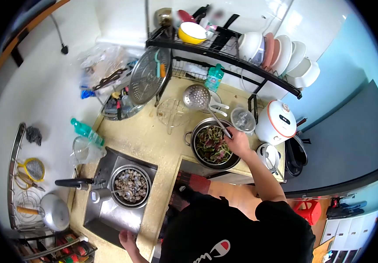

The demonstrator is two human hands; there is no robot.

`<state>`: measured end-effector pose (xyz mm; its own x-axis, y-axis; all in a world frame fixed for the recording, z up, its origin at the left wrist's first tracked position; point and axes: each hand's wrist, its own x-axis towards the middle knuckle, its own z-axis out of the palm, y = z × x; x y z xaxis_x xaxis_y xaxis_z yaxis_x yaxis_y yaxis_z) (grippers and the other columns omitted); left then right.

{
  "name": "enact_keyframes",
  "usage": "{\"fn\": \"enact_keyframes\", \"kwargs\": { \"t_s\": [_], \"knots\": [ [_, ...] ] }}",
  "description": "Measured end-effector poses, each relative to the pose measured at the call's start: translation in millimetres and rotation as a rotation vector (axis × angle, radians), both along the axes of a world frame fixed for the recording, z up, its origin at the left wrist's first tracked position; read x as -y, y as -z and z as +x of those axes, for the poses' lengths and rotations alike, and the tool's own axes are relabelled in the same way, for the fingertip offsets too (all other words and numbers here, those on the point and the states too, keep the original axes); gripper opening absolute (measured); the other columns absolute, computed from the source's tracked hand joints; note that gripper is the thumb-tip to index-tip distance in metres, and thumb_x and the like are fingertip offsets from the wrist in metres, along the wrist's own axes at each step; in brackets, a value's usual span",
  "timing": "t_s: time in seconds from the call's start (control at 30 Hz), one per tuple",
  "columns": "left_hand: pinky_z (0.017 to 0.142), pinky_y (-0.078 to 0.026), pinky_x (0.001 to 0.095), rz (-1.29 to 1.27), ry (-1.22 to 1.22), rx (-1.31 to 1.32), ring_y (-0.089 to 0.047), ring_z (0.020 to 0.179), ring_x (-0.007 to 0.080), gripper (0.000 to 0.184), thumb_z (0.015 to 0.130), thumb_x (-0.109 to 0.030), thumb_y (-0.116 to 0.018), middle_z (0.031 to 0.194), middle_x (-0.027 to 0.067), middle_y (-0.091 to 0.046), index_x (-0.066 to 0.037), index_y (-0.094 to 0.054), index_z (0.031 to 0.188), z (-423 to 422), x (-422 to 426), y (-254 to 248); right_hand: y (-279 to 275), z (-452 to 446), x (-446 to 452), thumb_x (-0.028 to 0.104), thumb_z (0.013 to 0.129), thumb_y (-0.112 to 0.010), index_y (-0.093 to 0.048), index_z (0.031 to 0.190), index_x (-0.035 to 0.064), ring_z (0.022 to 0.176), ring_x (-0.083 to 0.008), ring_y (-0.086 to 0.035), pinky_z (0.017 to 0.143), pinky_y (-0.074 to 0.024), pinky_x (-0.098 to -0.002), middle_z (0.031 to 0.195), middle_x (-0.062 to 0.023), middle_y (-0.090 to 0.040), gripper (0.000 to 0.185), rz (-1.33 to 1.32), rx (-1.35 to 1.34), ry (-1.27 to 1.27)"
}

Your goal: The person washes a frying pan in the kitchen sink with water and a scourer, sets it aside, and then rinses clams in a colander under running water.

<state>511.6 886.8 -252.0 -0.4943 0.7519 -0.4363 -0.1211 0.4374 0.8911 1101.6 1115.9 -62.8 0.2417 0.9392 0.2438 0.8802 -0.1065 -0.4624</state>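
My right hand [238,142] is closed round the handle of a perforated metal skimmer [196,97]. Its head is raised over the counter, beyond the pot. Below the handle stands a metal pot [190,140] full of green and purplish leafy vegetables [215,143]. My left hand [128,239] is low at the near end of the sink [118,219], fingers loosely apart, with nothing visible in it. In the sink, a round metal bowl [147,193] of shellfish [132,185] sits beside the faucet [77,182].
A white rice cooker [276,120], a clear lidded container [243,119] and a white cup [268,155] stand right of the pot. Behind it are a wire rack [171,113] and a green bottle [214,78]. A black dish shelf [224,53] hangs above.
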Motion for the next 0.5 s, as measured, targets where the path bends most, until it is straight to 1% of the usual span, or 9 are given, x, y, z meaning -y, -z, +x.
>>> {"fn": "enact_keyframes", "kwargs": {
  "t_s": [0.07,0.17,0.2,0.3,0.33,0.5],
  "knots": [
    [0.067,-0.045,0.0255,-0.032,-0.07,0.117,-0.055,0.084,0.0107,0.022,0.09,-0.007,-0.062,0.099,0.0007,-0.055,-0.007,-0.051,0.109,16,2,-10,9,23,2,0.019,0.079,-0.068,-0.063,0.1,0.0053,0.079,-0.0408,-0.063,0.069,-0.0506,-0.047,0.082,-0.0209,-0.066,0.025,-0.019,-0.051,0.032],
    [0.067,-0.046,0.0269,-0.051,-0.052,0.133,-0.056,0.083,0.0115,0.022,0.09,-0.008,-0.062,0.098,-0.0006,-0.054,-0.01,-0.051,0.11,47,-8,-22,19,51,8,0.022,0.08,-0.068,-0.064,0.096,0.0037,0.079,-0.0406,-0.063,0.068,-0.049,-0.048,0.08,-0.0216,-0.065,0.025,-0.104,-0.157,0.032],
    [0.068,-0.047,0.0282,-0.074,-0.041,0.153,-0.059,0.084,0.0136,0.023,0.09,-0.009,-0.062,0.099,-0.0003,-0.056,-0.01,-0.052,0.112,52,-13,-23,28,60,10,0.025,0.081,-0.068,-0.064,0.093,0.0044,0.077,-0.041,-0.063,0.067,-0.0478,-0.0491,0.08,-0.0215,-0.065,0.024,-0.103,-0.207,0.044],
    [0.069,-0.048,0.029,-0.114,0.042,0.108,-0.059,0.085,0.0146,0.026,0.09,-0.01,-0.063,0.102,0.0007,-0.057,-0.01,-0.054,0.115,74,-32,-43,45,80,15,0.026,0.082,-0.067,-0.065,0.093,0.0069,0.074,-0.0411,-0.062,0.065,-0.048,-0.049,0.078,-0.0207,-0.065,0.022,-0.14,-0.188,0.055],
    [0.07,-0.049,0.0289,-0.106,0.075,0.097,-0.06,0.085,0.0154,0.028,0.09,-0.011,-0.063,0.103,0.0015,-0.058,-0.009,-0.055,0.117,73,-36,-38,57,86,17,0.027,0.082,-0.066,-0.065,0.093,0.0089,0.071,-0.041,-0.062,0.064,-0.0489,-0.049,0.074,-0.0202,-0.065,0.021,-0.082,-0.147,0.04],
    [0.071,-0.05,0.0299,-0.118,0.119,0.042,-0.06,0.086,0.0164,0.029,0.091,-0.011,-0.063,0.104,0.0031,-0.058,-0.006,-0.054,0.118,93,-66,-54,56,95,26,0.028,0.083,-0.066,-0.065,0.095,0.0104,0.073,-0.0409,-0.063,0.066,-0.0507,-0.0498,0.077,-0.0197,-0.065,0.021,-0.176,-0.145,0.097]
  ]
}}
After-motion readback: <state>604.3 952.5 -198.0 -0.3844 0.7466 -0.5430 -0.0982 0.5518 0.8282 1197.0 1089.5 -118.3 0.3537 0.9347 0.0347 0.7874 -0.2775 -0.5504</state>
